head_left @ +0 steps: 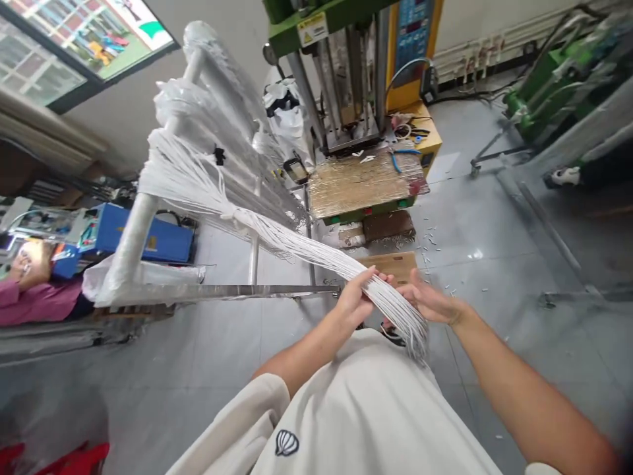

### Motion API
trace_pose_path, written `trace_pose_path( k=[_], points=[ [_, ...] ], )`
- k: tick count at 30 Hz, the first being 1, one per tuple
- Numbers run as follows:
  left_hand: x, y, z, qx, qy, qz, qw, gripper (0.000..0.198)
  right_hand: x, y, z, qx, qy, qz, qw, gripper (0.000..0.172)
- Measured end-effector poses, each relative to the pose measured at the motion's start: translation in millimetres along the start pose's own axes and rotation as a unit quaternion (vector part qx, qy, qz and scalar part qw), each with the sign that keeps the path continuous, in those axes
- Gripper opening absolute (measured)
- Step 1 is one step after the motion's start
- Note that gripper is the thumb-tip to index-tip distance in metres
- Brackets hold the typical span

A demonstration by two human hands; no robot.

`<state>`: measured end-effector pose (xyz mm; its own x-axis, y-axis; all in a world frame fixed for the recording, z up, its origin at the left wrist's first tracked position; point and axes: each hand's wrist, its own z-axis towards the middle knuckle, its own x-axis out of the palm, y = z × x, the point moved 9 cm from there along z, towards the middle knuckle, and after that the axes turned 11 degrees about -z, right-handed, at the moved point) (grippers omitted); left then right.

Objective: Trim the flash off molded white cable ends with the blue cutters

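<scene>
My left hand [355,298] wraps the likely limp white cable bundle [321,253], best held there, my half-open right hand [429,298] alongside.

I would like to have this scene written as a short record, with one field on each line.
Left hand: holds the long bundle of thin white cables
Right hand: touches the same bundle, nearer its lower end; grip unclear
Bundle's upper end: lies over the white plastic-wrapped metal rack
Ahead: green metal machine with a brown film-wrapped work surface
Floor: grey tiles
Other person: pink sleeve at picture's left edge
</scene>
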<state>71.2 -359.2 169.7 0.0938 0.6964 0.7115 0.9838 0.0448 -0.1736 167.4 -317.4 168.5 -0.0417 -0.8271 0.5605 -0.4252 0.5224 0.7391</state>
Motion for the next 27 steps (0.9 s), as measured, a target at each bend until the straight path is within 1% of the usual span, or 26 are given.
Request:
trace_pose_path(
  k=[2,4,5,7,9,10,12,14,15,16,17,18,19,21,22,23,24,25,27],
  points=[
    [2.1,6,8,0.012,-0.044,-0.029,0.999,0.016,-6,-5,-9,0.005,0.000,-0.026,1.000,0.108],
    [3.7,5,13,0.032,-0.075,-0.051,0.995,0.015,-11,-12,-17,0.014,-0.002,-0.067,0.998,0.107],
    [4.1,3,15,0.043,-0.090,-0.058,0.993,0.015,-14,-15,-22,0.018,-0.004,-0.087,0.996,0.103],
    [5.0,-3,16,0.062,-0.121,-0.067,0.988,0.015,-21,-17,-30,0.014,-0.008,-0.112,0.994,0.090],
    [8.4,-9,17,0.081,-0.137,-0.073,0.985,0.013,-27,-12,-39,-0.002,-0.004,-0.117,0.993,0.081],
    [12.1,-10,18,0.091,-0.132,-0.075,0.984,0.014,-29,-7,-44,-0.011,0.000,-0.115,0.993,0.082],
    [25.2,-4,19,0.100,-0.093,-0.069,0.988,0.018,-33,7,-52,-0.036,0.012,-0.092,0.995,0.095],
    [44.2,17,23,0.073,-0.026,-0.034,0.996,0.027,-37,22,-60,-0.066,0.008,-0.048,0.997,0.106],
    [52.9,30,25,0.055,0.003,-0.012,0.998,0.029,-40,28,-63,-0.077,-0.004,-0.030,0.997,0.108],
    [59.1,43,27,0.038,0.019,0.007,0.999,0.028,-45,32,-67,-0.085,-0.023,-0.018,0.996,0.108],
    [62.4,55,30,0.024,0.018,0.016,0.999,0.023,-50,34,-73,-0.089,-0.052,-0.013,0.995,0.106],
    [63.6,63,32,0.021,0.005,0.015,1.000,0.016,-57,35,-81,-0.089,-0.089,-0.015,0.992,0.103],
    [63.5,67,35,0.025,-0.015,0.007,1.000,0.016,-65,35,-93,-0.090,-0.134,-0.021,0.987,0.099],
    [65.0,66,39,0.042,-0.044,-0.016,0.998,0.026,-81,35,-128,-0.112,-0.237,-0.036,0.964,0.091],
    [67.7,63,40,0.052,-0.047,-0.026,0.997,0.029,-84,34,-148,-0.130,-0.277,-0.041,0.951,0.088],
    [71.3,58,40,0.063,-0.045,-0.035,0.996,0.030,-83,32,-166,-0.150,-0.296,-0.045,0.942,0.088],
    [75.5,54,40,0.072,-0.040,-0.044,0.996,0.030,-75,28,-178,-0.167,-0.282,-0.042,0.944,0.090],
    [80.0,49,40,0.081,-0.033,-0.050,0.995,0.031,-61,21,-183,-0.176,-0.241,-0.031,0.954,0.094],
    [90.8,45,38,0.093,-0.010,-0.059,0.994,0.031,-26,5,-172,-0.180,-0.128,0.015,0.975,0.095]
  ],
)
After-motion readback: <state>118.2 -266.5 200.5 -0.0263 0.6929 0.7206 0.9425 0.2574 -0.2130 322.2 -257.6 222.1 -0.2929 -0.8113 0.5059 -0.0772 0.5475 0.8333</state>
